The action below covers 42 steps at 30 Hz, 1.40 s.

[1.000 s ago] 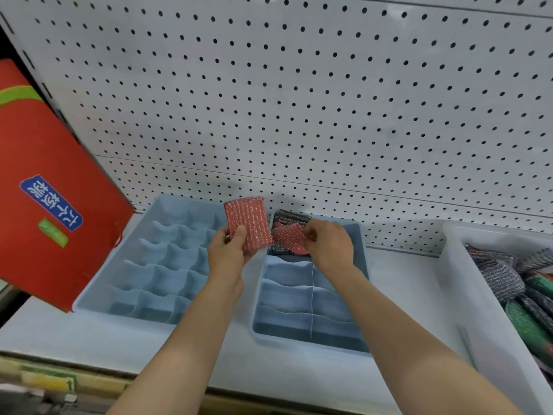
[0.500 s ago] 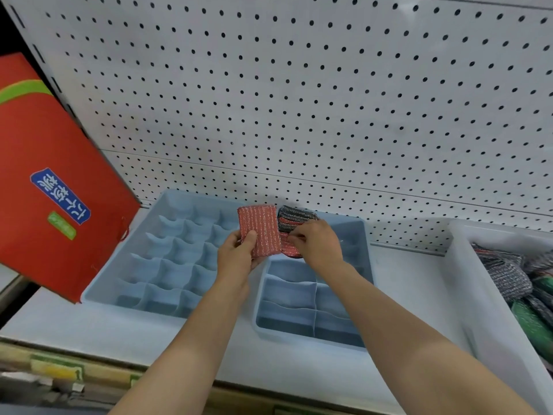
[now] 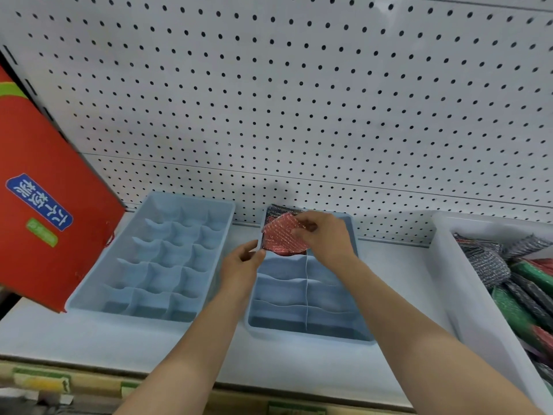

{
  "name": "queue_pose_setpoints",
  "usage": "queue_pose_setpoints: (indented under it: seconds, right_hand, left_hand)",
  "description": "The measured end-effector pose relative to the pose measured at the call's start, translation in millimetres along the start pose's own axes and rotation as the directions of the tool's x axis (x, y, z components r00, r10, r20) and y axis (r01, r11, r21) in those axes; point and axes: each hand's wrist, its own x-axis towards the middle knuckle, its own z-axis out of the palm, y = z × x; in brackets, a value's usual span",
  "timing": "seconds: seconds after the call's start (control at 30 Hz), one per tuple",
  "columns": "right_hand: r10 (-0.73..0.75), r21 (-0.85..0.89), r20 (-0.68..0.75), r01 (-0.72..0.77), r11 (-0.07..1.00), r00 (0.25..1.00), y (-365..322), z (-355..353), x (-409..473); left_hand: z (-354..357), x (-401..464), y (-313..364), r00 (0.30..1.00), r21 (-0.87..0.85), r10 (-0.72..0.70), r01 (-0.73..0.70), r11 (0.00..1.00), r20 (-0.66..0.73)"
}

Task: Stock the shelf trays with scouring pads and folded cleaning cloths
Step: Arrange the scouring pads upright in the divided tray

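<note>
A white pegboard backs the shelf (image 3: 389, 265). The right hand (image 3: 324, 235) pinches a red pad (image 3: 282, 235) over the back-left cell of the right tray (image 3: 356, 336), against a dark pad (image 3: 278, 210) already standing there. The left hand (image 3: 239, 265), fingers loose and holding nothing, sits just left of the pad's lower corner. The pad tilts; the cell lies directly below, so I judge the right hand places it.
</note>
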Motion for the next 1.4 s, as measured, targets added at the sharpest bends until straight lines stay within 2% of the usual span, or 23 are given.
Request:
queue_pose_setpoints:
  seconds: [0.07,0.13,0.3,0.43,0.53,0.63,0.7,0.8,0.97,1.17,1.3,1.4]
  right_hand:
    - [-0.125,-0.229,0.027,0.128,0.965,0.992,-2,5,-3]
    - [-0.205,-0.343,0.060,0.213,0.915,0.977,0,11,-3]
    - [-0.225,-0.512,0.110,0.249,0.822,0.968,-9,18,2]
    - [-0.312,-0.590,0.061,0.287,0.755,0.948,-16,14,10]
    - [-0.306,-0.649,0.132,0.315,0.692,0.943,-15,25,8]
    - [-0.227,-0.597,0.196,0.300,0.744,0.954,-9,41,2]
    - [-0.192,-0.498,0.138,0.235,0.835,0.972,-5,41,-1]
    - [-0.164,-0.377,0.010,0.155,0.913,0.986,-4,34,-1]
    - [-0.133,-0.444,0.015,0.125,0.887,0.991,-7,46,-6]
    - [-0.088,-0.329,-0.065,0.062,0.942,0.994,-6,53,-5]
    - [-0.065,-0.329,-0.018,0.055,0.943,0.998,-5,51,-7]
    - [-0.018,-0.232,0.027,0.024,0.972,0.999,-7,34,-9]
  left_hand:
    - [0,0,-1,1.000,-0.039,0.002,-0.003,0.999,-0.006]
    - [1,-1,-2,1.000,-0.052,0.006,-0.005,0.999,0.001]
    - [1,-2,-1,1.000,-0.043,0.019,-0.020,0.999,-0.004]
    - [1,-2,-2,1.000,-0.070,0.011,-0.011,0.997,0.000]
    - [2,-1,-2,1.000,-0.083,0.015,-0.015,0.996,0.005]
    - [0,1,-6,0.999,-0.092,0.035,-0.033,0.995,0.025]
    - [-2,2,-8,0.998,-0.098,0.044,-0.040,0.994,0.036]
    - [-2,4,-9,0.999,-0.105,0.034,-0.030,0.994,0.042]
    - [-3,4,-9,0.997,-0.121,0.058,-0.050,0.991,0.059]
    - [0,2,-8,0.998,-0.096,0.053,-0.049,0.994,0.040]
    - [1,1,-10,0.997,-0.088,0.067,-0.064,0.994,0.035]
    - [5,-3,-8,0.998,-0.093,0.062,-0.059,0.994,0.031]
